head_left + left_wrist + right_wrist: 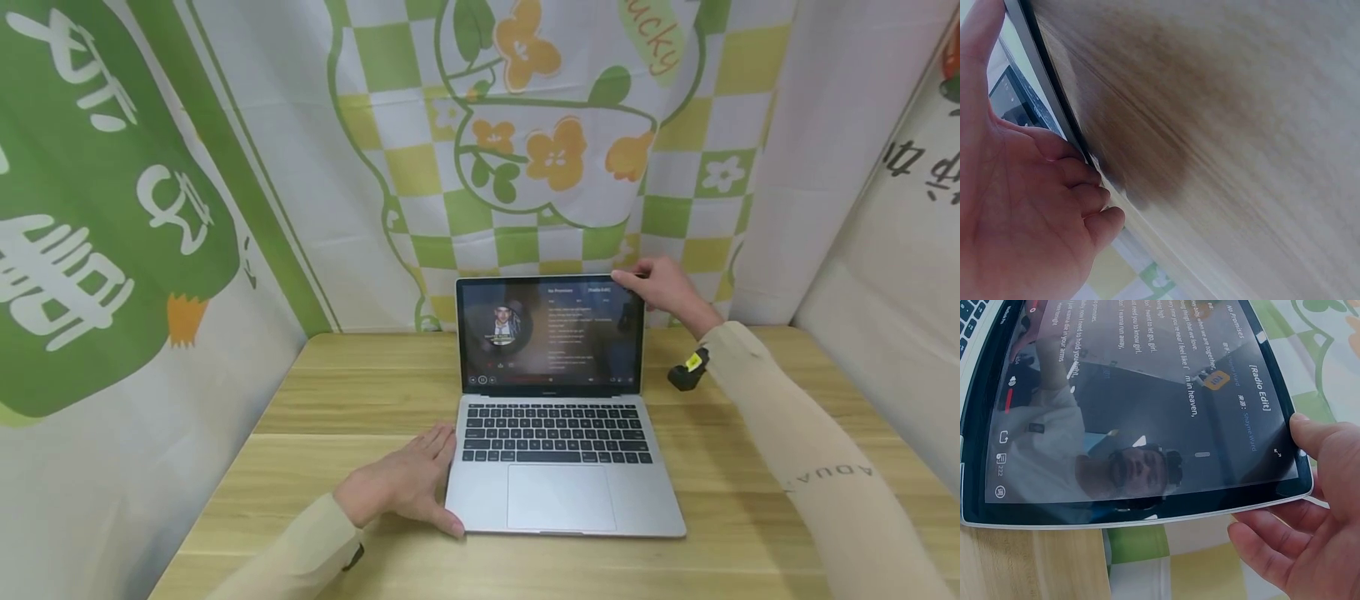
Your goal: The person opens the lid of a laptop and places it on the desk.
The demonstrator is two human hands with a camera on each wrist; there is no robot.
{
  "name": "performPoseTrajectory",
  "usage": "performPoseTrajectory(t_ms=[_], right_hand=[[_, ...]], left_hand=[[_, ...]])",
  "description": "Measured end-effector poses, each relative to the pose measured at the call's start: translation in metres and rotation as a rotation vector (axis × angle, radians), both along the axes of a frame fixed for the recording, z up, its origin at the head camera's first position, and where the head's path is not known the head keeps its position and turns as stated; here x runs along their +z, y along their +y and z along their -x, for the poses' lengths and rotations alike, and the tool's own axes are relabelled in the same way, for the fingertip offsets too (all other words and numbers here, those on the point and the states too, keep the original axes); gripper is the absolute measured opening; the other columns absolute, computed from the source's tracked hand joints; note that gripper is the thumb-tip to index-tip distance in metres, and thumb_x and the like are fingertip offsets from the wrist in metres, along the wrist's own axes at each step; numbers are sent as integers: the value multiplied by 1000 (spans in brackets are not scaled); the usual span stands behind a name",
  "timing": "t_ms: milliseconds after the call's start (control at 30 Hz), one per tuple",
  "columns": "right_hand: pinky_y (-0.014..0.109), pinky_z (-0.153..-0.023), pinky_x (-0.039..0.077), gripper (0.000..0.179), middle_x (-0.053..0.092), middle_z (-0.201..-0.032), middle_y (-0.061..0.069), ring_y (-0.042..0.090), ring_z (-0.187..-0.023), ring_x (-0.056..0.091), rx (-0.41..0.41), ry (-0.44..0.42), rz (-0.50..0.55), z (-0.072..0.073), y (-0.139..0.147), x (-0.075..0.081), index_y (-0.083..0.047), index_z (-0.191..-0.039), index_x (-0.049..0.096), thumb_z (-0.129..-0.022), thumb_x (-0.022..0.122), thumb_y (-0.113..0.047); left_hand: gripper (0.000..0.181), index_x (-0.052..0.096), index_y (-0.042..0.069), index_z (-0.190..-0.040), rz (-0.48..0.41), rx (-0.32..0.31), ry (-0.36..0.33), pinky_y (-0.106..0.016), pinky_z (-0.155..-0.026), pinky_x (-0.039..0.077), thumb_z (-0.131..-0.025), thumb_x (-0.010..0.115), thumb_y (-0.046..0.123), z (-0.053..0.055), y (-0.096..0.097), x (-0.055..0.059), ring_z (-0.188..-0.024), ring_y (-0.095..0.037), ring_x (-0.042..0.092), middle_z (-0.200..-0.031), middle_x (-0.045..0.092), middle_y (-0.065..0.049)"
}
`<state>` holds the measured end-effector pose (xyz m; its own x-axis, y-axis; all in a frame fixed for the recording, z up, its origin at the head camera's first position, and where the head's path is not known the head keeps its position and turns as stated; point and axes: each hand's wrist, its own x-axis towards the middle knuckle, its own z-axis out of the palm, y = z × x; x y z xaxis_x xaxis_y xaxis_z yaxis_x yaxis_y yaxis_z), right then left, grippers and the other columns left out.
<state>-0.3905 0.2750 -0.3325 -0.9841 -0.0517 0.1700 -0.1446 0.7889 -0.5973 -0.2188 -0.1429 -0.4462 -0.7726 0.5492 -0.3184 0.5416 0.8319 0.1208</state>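
Observation:
A silver laptop (561, 497) stands on the table, its lid raised and its lit screen (551, 333) showing a music player with song lyrics. My right hand (667, 292) pinches the lid's upper right corner; in the right wrist view the thumb (1310, 434) lies on the screen side and the other fingers go behind. At the left side of the base, my left hand (405, 479) rests against the edge. Its thumb reaches the front left corner while the extended fingers lie along the side. In the left wrist view the palm (1022, 206) faces the camera.
The wooden table (352, 375) reaches back to a patterned curtain (525, 183) close behind the lid. More printed cloth (112, 208) hangs at the left, with a pale cloth (885, 292) on the right. Each wrist carries a small black device, such as the right one (686, 372).

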Motion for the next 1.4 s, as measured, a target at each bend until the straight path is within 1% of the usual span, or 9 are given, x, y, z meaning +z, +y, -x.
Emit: performPoseTrajectory(t_ms=[200,367,500,667,800,900,1067,1233,1400], right_hand=[[34,-55,51,59,65,-88,15,34,-70,66,-22,-14,-13,3,2,-2,-2,-104,65,-93,55,-59],[31,-54,51,60,65,-92,17,32,-68,67,-33,-22,-12,4,2,-4,-1,-109,65,-94,54,-58],[29,-53,50,62,67,-97,21,34,-68,68,-20,-16,-16,5,2,-8,1,-116,64,-95,53,-56],[28,-53,49,64,68,-108,25,32,-67,68,-23,-23,-11,6,4,-11,0,-128,60,-97,49,-55],[28,-52,47,66,70,-102,22,25,-59,65,-21,-2,-7,5,3,-12,-2,-134,58,-98,47,-56],[29,-51,46,65,71,-95,22,19,-55,61,-14,24,-19,3,3,-12,-3,-135,57,-98,47,-55],[31,-55,47,63,71,-105,25,18,-57,62,8,64,-56,-5,3,-8,-4,-137,56,-100,46,-53],[33,-55,48,62,70,-105,25,19,-60,64,27,51,-85,-13,4,-5,-4,-140,53,-101,44,-52],[33,-58,48,60,70,-108,25,20,-65,66,20,33,-106,-20,5,0,-4,-141,50,-102,42,-48]], left_hand=[[138,17,-5,-154,-14,-3,3,-48,-124,19,-61,60,89,-1,0,0,-152,-36,13,-163,11,-24],[139,18,-5,-154,-14,-3,7,-48,-123,20,-61,60,89,-1,0,-1,-152,-37,14,-163,12,-24],[139,17,-4,-154,-6,-6,3,-49,-123,20,-61,59,90,-1,-1,-2,-152,-36,13,-163,11,-23],[139,17,-4,-154,-1,-16,12,-49,-123,21,-61,59,90,1,-2,-3,-152,-36,13,-163,10,-23],[139,17,-4,-154,-16,-13,4,-49,-123,20,-61,60,89,1,-3,-4,-152,-36,13,-163,10,-23],[139,16,-4,-154,-18,-7,-6,-49,-123,19,-61,60,89,1,-3,-4,-153,-36,12,-163,9,-23],[138,16,-3,-155,-14,4,-6,-49,-124,18,-61,60,89,2,-4,-3,-153,-35,11,-164,9,-22],[138,15,-3,-155,-16,8,-19,-48,-124,18,-62,59,89,0,-3,-3,-153,-35,11,-164,9,-22],[138,15,-3,-155,-14,15,-23,-48,-124,17,-62,59,89,1,-2,-2,-153,-35,10,-164,8,-22]])
